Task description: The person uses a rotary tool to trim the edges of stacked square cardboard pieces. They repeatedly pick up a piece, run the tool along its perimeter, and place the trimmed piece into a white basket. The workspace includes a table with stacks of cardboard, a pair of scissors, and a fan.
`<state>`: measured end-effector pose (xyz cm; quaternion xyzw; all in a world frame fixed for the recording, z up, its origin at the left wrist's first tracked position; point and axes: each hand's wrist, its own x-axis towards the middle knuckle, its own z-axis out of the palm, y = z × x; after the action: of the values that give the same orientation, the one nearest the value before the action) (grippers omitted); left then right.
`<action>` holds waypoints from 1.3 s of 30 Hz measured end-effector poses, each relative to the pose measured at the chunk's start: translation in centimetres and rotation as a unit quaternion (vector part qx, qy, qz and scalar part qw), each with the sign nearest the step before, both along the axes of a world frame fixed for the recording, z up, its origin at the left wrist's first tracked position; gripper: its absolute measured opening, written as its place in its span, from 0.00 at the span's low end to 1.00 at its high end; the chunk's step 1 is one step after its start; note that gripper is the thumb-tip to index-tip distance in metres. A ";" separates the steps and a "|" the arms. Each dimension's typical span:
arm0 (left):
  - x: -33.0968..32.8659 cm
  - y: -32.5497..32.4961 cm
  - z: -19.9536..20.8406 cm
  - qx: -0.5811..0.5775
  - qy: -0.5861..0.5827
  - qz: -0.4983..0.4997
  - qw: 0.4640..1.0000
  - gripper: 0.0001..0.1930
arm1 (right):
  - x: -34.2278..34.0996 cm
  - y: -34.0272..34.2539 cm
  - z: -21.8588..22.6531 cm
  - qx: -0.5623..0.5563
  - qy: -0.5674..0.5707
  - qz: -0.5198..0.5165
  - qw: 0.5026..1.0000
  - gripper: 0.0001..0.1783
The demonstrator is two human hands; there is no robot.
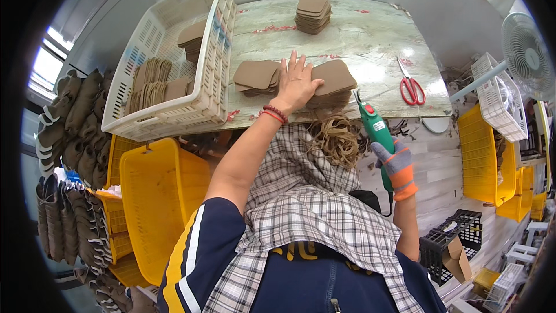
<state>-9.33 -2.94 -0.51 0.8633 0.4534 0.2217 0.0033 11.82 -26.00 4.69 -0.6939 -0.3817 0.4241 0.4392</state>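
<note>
My left hand (296,84) is bare and open, with its fingers spread and pointing away from me. It lies between two stacks of brown rounded-square fabric pieces, the left stack (256,75) and the right stack (333,77). Its thumb reaches the edge of the right stack. My right hand (396,165), in a grey and orange glove, is closed around a green handheld power tool (375,124) with a narrow metal tip. The tip points up beside the right stack. A tangle of brown strips (336,142) rests by my lap, below that stack.
Another brown stack (313,14) stands at the table's far side, and red-handled scissors (410,84) lie at right. A white crate (200,101) with more pieces sits on the left. Yellow crates (152,208) stand below it. A fan (528,57) stands at far right.
</note>
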 end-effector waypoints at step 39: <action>2.6 -14.5 0.5 -0.247 -0.532 -0.029 0.810 0.09 | 0.3 -1.8 -1.6 0.029 -0.033 -0.085 0.995 0.21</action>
<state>-6.74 -17.41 0.01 0.5933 0.3953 0.5265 0.4633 12.13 -27.83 3.11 -0.7245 -0.3481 0.3509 0.4804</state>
